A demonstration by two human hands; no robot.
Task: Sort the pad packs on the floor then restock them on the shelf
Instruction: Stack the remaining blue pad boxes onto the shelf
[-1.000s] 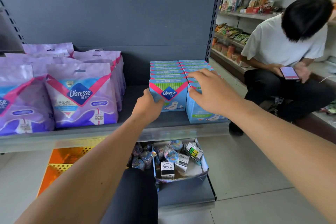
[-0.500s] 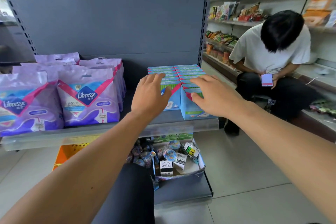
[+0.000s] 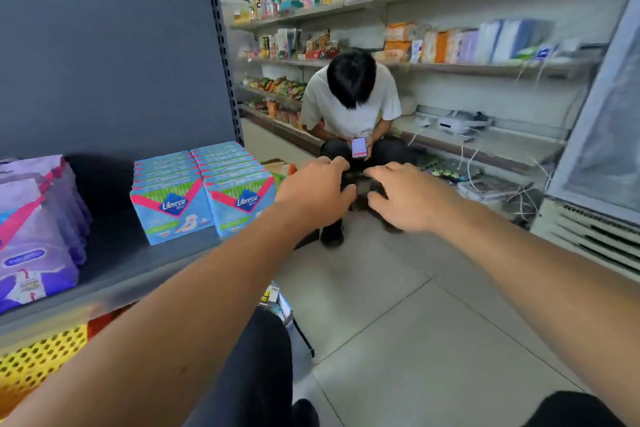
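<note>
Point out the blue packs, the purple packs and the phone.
blue packs (image 3: 172, 208): head view, front face of the left row's front pack.
purple packs (image 3: 33, 246): head view, front of the nearest pack.
phone (image 3: 359, 147): head view, its lit screen.

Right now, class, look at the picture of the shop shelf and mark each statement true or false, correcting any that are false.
1. The blue Libresse pad boxes stand in two rows on the shelf. True.
2. The left hand grips one of the blue boxes. False: it is held out over the floor, clear of the boxes, holding nothing.
3. The purple Libresse pad packs stand to the left of the blue boxes. True.
4. The right hand holds a phone. False: it is empty; the seated person in the white shirt holds the phone.
5. A gap separates the purple packs from the blue boxes. True.
</note>
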